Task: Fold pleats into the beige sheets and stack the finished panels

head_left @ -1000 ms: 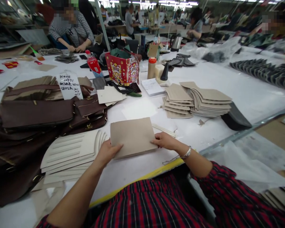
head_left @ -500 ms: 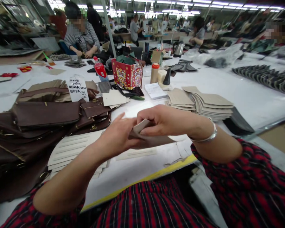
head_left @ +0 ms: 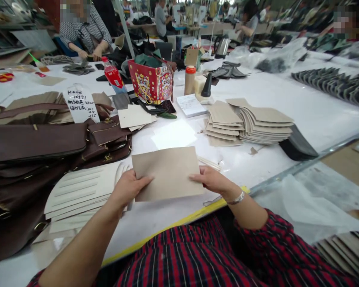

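A flat beige-brown rectangular sheet [head_left: 169,175] is held up over the front of the white table. My left hand [head_left: 128,187] grips its left edge, thumb on the face toward me. At the opposite edge my right hand [head_left: 211,178] pinches it the same way, the fingers hidden behind. To the left lies a fanned stack of cream slotted pieces [head_left: 80,187], partly behind my left forearm. Beyond my right hand sit stacks of beige panels [head_left: 224,119], and thin pale strips [head_left: 209,162] lie just behind the sheet.
Dark brown leather bags [head_left: 38,143] cover the left side. Farther back stand a red patterned box [head_left: 151,81], a red-labelled bottle [head_left: 113,75], an orange-lidded cup [head_left: 190,79] and a notepad [head_left: 191,105]. A co-worker [head_left: 85,34] works across the table. Dark curved pieces [head_left: 332,89] line the right.
The sheet was bent or folded between my hands, seen edge-on. Now it is spread flat facing me, and my hands have moved apart and lower. The camera view has tilted down slightly.
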`<state>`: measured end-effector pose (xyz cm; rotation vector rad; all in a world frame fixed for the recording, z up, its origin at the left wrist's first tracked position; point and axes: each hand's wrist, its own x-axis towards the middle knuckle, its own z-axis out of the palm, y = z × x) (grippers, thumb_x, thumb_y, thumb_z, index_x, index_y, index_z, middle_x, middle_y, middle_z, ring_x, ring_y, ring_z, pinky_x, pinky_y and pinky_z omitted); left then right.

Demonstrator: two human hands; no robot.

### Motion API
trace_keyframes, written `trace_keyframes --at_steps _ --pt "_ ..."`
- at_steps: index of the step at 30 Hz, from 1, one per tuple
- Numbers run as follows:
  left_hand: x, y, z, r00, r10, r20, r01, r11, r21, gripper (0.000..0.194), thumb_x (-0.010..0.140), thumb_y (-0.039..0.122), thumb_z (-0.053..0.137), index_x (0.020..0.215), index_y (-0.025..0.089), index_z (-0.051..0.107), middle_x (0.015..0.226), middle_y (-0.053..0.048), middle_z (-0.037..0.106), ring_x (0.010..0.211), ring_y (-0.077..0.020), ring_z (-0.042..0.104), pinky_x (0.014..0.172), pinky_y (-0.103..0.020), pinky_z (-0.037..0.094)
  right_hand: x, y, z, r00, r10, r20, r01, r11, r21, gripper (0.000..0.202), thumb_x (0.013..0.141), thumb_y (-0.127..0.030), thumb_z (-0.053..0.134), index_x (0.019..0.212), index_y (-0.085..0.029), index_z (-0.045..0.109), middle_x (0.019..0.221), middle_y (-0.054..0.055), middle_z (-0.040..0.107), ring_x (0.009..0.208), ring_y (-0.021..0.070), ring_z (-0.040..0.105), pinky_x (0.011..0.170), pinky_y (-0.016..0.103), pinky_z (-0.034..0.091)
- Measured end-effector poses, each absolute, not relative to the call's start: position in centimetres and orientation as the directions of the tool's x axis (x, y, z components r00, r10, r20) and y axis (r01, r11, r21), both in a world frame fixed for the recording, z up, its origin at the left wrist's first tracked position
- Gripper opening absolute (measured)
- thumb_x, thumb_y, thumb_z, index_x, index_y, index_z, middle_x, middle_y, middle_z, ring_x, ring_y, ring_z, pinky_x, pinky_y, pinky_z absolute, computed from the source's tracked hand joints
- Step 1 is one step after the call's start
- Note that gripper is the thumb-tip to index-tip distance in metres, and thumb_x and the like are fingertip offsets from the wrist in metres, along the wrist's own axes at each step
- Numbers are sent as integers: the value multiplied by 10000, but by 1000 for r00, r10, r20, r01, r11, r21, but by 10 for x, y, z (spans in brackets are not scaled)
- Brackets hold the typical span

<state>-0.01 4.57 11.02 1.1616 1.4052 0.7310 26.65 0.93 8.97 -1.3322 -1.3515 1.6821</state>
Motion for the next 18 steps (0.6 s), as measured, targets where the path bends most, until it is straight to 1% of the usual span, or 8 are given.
trace_keyframes --at_steps 1,3,5,6,9,12,15,18 --pt "-2 44 102 93 931 -354 298 313 902 406 524 317 759 880 158 646 827 -62 691 764 -249 639 660 -300 506 267 13 85 -300 899 -319 218 -261 -941 411 690 -526 582 868 -162 648 787 58 661 704 165 590 613 265 465" --pt "-4 43 88 36 955 -295 411 255 875 383 484 279 770 833 179 648 792 -52 684 819 -268 625 701 -300 487 271 23 76 -278 901 -333 383 -214 -899 299 695 -447 610 798 -169 654 745 43 660 632 148 576 561 243 447" --pt "-6 44 78 -19 978 -209 519 188 834 349 482 272 758 804 201 645 774 -44 670 891 -289 600 756 -309 465 274 32 66 -226 895 -385 504 -231 -832 263 695 -426 612 707 -165 628 619 26 633 517 128 544 478 226 413" --pt "-7 46 75 -23 984 -177 576 158 802 338 508 286 739 822 207 640 789 -45 665 914 -295 590 777 -320 455 275 35 61 -211 880 -424 543 -255 -800 260 696 -423 608 669 -164 603 560 14 609 471 120 526 445 219 394" --pt "-6 52 69 56 985 -161 743 67 666 363 640 328 620 978 197 599 908 -57 651 918 -284 584 794 -351 443 276 42 53 -263 808 -527 594 -295 -749 247 706 -386 594 607 -171 521 510 -9 576 432 102 510 413 199 373" --pt "-5 60 67 120 973 -197 823 13 568 409 705 326 522 1083 170 543 999 -67 630 917 -260 583 793 -350 445 277 47 55 -336 754 -564 628 -267 -731 206 707 -312 584 592 -168 491 536 -20 575 439 76 498 419 174 365" --pt "-3 64 65 127 968 -218 844 10 536 430 706 340 505 1097 164 532 1021 -68 625 924 -251 583 796 -340 448 279 50 59 -323 768 -553 705 -195 -682 187 719 -285 552 589 -161 497 534 -22 564 432 65 479 425 168 354" --pt "-2 64 60 108 964 -243 839 43 542 435 704 364 503 1089 164 537 1009 -68 633 900 -244 595 779 -332 460 281 53 62 -347 766 -541 756 -113 -645 196 743 -297 510 607 -157 514 560 -8 582 445 71 486 439 175 352"
